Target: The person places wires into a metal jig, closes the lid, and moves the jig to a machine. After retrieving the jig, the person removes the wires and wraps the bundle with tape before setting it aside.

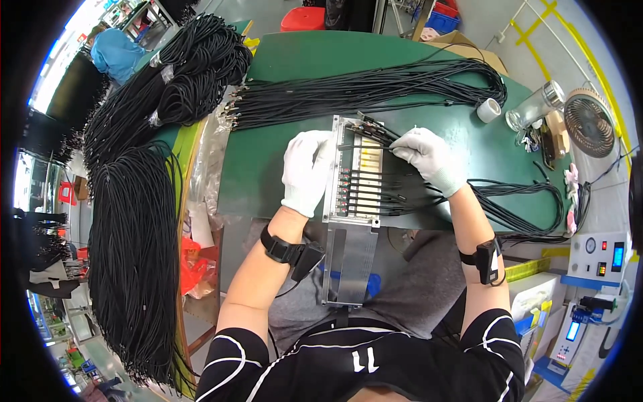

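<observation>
Head view: cables cross green table near fan.

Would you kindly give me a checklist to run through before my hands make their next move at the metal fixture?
1. Gloves on both hands: ok, both white.
2. Left hand by the left side of the metal fixture: ok; firmness of any grip, cannot tell.
3. Right hand on the upper black cables: ok, fingers closed around them.
4. Lower row of cables side by side across the fixture: ok.
5. Every cable fully seated: cannot tell, too small.
6. Long cable bundle clear of the fixture: ok, beyond it on the green table.
</observation>
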Motion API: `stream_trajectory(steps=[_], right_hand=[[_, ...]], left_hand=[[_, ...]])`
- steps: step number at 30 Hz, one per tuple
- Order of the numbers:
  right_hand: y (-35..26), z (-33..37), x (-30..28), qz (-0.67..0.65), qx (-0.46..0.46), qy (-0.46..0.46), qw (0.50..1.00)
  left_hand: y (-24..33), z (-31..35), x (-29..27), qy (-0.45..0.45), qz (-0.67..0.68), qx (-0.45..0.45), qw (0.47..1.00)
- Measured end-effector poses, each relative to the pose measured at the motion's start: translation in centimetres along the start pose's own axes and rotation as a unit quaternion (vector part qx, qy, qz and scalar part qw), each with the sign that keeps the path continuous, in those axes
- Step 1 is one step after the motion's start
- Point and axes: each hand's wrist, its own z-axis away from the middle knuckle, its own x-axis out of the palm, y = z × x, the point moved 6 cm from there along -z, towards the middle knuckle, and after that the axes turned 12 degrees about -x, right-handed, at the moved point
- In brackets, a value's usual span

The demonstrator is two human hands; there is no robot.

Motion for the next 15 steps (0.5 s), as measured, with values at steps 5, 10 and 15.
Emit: stream_trajectory(steps=[5,10,15], right_hand=[[-5.2,-2.4,2.0,-0.006,-0.099,0.009,0.995],[-5.5,-2.7,4.0,-0.038,-0.082,-0.049,0.995],[-4.9,-2.0,3.2,0.000,-0.123,-0.020,0.992]], left_hand=[[1.1,1.0,0.3,-0.030,-0.019,0.050,0.998],[1.0,1.3,0.6,-0.024,-0.030,0.087,0.996],[0.1,1.6,1.1,-0.028,-0.007,0.022,0.999]])
